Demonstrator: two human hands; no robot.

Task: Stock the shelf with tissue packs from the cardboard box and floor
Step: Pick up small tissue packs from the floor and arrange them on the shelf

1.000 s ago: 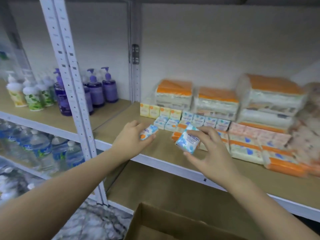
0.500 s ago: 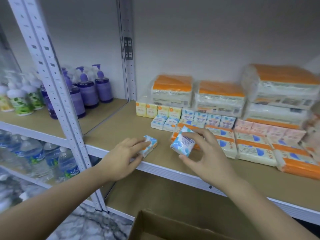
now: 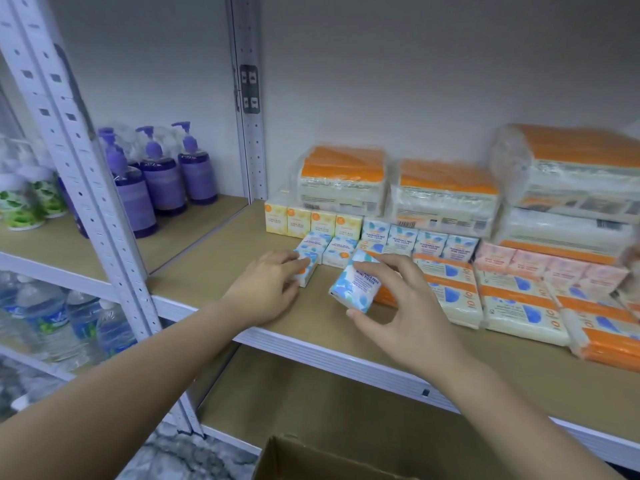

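Observation:
My left hand [image 3: 268, 289] holds a small blue-and-white mini tissue pack [image 3: 306, 268] down on the brown shelf board [image 3: 221, 268], just in front of two matching packs [image 3: 327, 247]. A second blue mini tissue pack [image 3: 355, 285] is pinched between the thumb and fingers of my right hand [image 3: 401, 315], tilted a little above the shelf. Behind stand rows of yellow [image 3: 311, 221], blue [image 3: 419, 242] and pink packs [image 3: 547, 265]. The open cardboard box [image 3: 311, 459] shows at the bottom edge.
Large orange-topped tissue bundles [image 3: 343, 180] line the back wall, and flat orange-and-white packs [image 3: 519, 303] fill the right front. A white perforated upright [image 3: 90, 188] stands left, with purple soap bottles [image 3: 162, 178] and water bottles [image 3: 52, 320] beyond. A lower shelf board [image 3: 311, 403] lies beneath.
My left hand has carried its pack forward and down onto the shelf beside the blue row. My right hand has stayed roughly put, pack still raised.

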